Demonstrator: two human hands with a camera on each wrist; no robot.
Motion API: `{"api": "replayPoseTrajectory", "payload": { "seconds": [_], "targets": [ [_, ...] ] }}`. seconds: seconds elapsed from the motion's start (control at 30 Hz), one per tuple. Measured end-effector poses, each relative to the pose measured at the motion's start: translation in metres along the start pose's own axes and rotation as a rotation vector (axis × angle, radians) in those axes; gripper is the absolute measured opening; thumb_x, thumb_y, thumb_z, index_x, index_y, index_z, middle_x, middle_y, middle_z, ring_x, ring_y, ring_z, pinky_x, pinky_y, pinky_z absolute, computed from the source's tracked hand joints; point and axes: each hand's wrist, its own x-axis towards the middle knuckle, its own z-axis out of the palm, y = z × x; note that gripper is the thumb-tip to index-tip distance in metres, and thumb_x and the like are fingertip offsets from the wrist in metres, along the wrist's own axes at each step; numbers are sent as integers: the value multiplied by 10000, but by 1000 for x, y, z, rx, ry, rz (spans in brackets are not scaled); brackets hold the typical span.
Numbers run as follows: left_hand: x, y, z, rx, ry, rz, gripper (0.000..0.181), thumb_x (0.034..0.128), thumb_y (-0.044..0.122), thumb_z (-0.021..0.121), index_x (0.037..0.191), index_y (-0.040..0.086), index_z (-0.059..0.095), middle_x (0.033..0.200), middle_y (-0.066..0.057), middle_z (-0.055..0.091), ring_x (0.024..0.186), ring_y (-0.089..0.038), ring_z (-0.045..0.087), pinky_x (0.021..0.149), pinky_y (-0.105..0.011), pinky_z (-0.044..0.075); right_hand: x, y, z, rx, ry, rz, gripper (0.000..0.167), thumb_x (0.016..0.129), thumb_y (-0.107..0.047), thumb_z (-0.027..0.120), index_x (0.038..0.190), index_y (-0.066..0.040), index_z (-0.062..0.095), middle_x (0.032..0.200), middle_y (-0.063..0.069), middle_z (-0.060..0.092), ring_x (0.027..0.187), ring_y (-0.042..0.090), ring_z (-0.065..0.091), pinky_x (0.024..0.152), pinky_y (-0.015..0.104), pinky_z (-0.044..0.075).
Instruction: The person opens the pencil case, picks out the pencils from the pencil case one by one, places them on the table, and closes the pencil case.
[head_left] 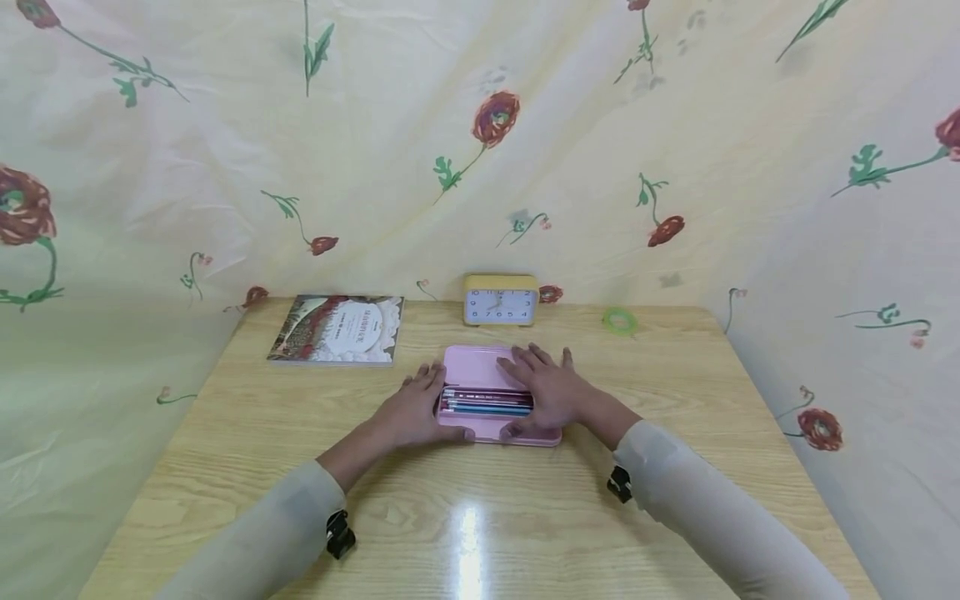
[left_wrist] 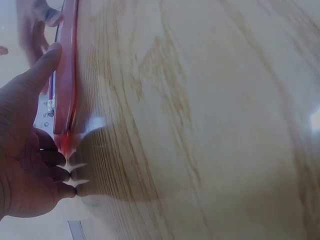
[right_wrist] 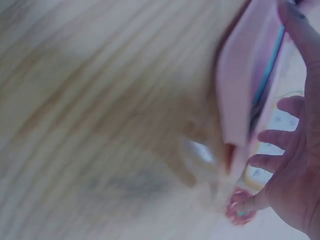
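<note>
A pink pencil case (head_left: 471, 365) lies open on the wooden table, its lid folded back on the far side. Several pencils (head_left: 487, 402), dark red and blue, lie side by side inside. My left hand (head_left: 411, 415) rests at the case's left end, thumb along the near edge and fingers by the left side. In the left wrist view, those fingertips touch the tabletop beside the case (left_wrist: 66, 80). Spread over the right end is my right hand (head_left: 553, 393), with its thumb at the near part and fingers reaching across the lid. It hides the pencils' right ends.
Behind the case stands a yellow clock (head_left: 500, 301). At the back left lies a book (head_left: 337, 330) with a picture cover. A green tape roll (head_left: 619, 320) is at the back right. A flowered cloth (head_left: 390, 150) hangs behind the table (head_left: 405, 533).
</note>
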Motion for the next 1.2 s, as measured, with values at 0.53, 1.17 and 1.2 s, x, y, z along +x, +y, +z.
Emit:
{"api": "replayPoseTrajectory", "payload": {
  "seconds": [0.53, 1.17, 1.2],
  "targets": [
    [7, 6, -5, 31, 7, 3, 1408, 826, 888, 734, 1755, 2, 157, 1854, -180, 114, 1742, -362, 102, 1419, -523, 159, 8, -55, -24, -203, 82, -184, 79, 1001, -160, 811, 1069, -122, 828, 924, -8, 644, 796, 155, 564, 771, 363, 572],
    [1, 4, -2, 13, 20, -17, 1412, 803, 871, 774, 1744, -21, 213, 1847, -198, 180, 1733, -381, 169, 1404, -546, 227, 7, -60, -13, -272, 147, -166, 90, 986, -187, 818, 1050, -145, 771, 963, 3, 676, 921, 198, 651, 865, 483, 582],
    [-1, 3, -1, 13, 14, -19, 1413, 802, 869, 775, 1743, -23, 215, 1846, -200, 181, 1732, -385, 172, 1400, -551, 239, 6, -59, -11, -276, 161, -171, 89, 981, -190, 818, 1039, -150, 763, 956, -4, 666, 922, 196, 646, 879, 496, 577]
  ]
}}
